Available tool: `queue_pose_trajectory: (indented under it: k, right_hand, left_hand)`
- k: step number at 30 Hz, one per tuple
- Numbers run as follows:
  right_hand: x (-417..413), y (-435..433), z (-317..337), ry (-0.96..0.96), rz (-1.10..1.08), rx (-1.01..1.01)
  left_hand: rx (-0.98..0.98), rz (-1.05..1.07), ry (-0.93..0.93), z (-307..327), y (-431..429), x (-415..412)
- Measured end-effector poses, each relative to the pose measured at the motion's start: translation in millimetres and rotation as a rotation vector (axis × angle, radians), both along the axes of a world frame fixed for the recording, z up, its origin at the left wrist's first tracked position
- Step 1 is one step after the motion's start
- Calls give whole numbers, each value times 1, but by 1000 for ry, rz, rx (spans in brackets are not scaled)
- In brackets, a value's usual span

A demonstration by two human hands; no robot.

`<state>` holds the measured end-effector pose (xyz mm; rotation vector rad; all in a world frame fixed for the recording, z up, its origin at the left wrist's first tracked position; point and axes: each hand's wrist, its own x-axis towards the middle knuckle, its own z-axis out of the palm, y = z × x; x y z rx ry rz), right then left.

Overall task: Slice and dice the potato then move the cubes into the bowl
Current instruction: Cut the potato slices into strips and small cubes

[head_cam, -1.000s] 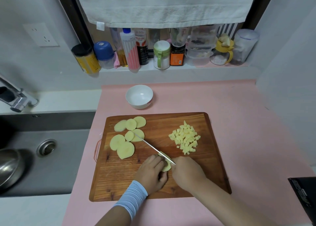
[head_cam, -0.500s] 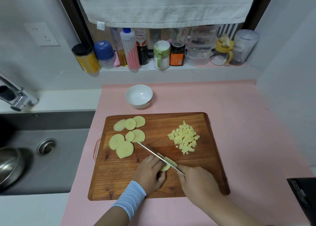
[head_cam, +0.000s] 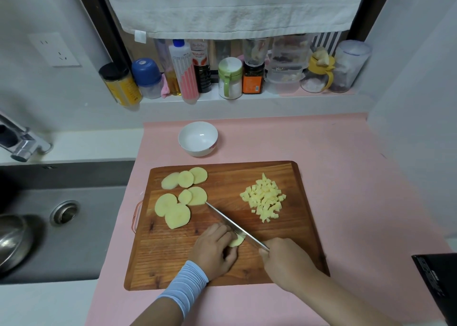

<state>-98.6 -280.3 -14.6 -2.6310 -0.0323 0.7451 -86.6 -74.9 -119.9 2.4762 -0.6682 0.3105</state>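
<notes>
The left hand [head_cam: 214, 249] curls its fingers over a potato piece [head_cam: 237, 240] on the cutting board [head_cam: 222, 273]. The right hand [head_cam: 286, 261] grips the knife [head_cam: 232, 224], its blade against that piece. Round slices [head_cam: 176, 214] lie to the left and cubes [head_cam: 265, 198] are piled to the right. The white bowl [head_cam: 197, 138] stands on the pink surface [head_cam: 358, 177] beyond the board.

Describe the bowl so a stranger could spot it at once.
Start at the wooden cutting board on the pink mat. Just beyond its far edge sits the bowl. It is small, white, empty, unlike the lidded jars on the ledge behind.
</notes>
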Motion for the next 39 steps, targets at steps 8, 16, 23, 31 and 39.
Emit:
queue_pose_trajectory:
  k: [8,16,23,31,39]
  right_hand:
    - [7,16,-4,-33,-2,-30]
    - [4,13,4,-94,45,-38]
    - [-14,8,17,-125,90,-26]
    - [-13,-1,12,31,2,-6]
    - [8,25,-4,23,-24,14]
  left_hand:
    - [14,6,-26,-2,0,-2]
    - [25,23,-80,-5,0,-7]
    - [-20,47,-66,-6,0,-8]
    - [-43,45,-34,-7,0,-8]
    - [-51,48,-21,-6,1,-9]
